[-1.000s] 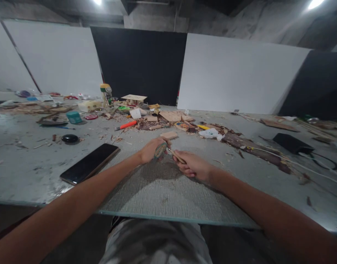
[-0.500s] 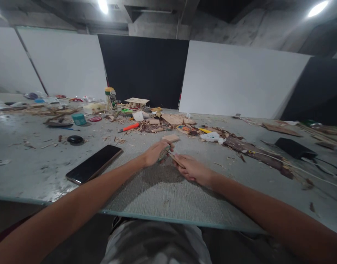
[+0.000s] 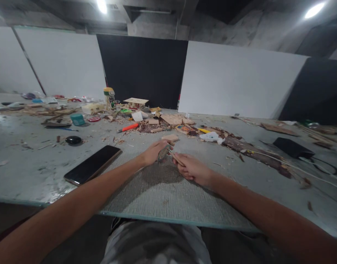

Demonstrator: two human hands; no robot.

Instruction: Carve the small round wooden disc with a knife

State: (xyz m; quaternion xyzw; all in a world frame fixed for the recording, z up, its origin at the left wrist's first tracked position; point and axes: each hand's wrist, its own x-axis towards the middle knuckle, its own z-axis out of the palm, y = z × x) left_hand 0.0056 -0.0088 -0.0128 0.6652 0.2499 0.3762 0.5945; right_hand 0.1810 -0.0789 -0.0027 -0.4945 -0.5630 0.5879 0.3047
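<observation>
Just above the table, in the middle of the head view, my left hand (image 3: 152,153) is closed around a small grey-green piece (image 3: 163,153) whose kind I cannot make out. My right hand (image 3: 195,169) grips a slim tool with a wooden handle (image 3: 178,160). Its thin, light-coloured tip points at the edge of the piece. Whether tip and piece touch is too small to tell. Behind my left hand lies a flat wooden block (image 3: 170,138). The fingers of my left hand are partly hidden behind the piece.
A phone (image 3: 93,165) lies left of my hands, with a black oval object (image 3: 73,140) beyond it. Farther back are an orange-handled tool (image 3: 130,127), wood scraps and a teal jar (image 3: 77,119). Bark (image 3: 256,156) and a black box with a cable (image 3: 293,147) lie right.
The tool in my right hand has tilted slightly against the piece, which has turned a little in my left hand. The whole view has shifted slightly.
</observation>
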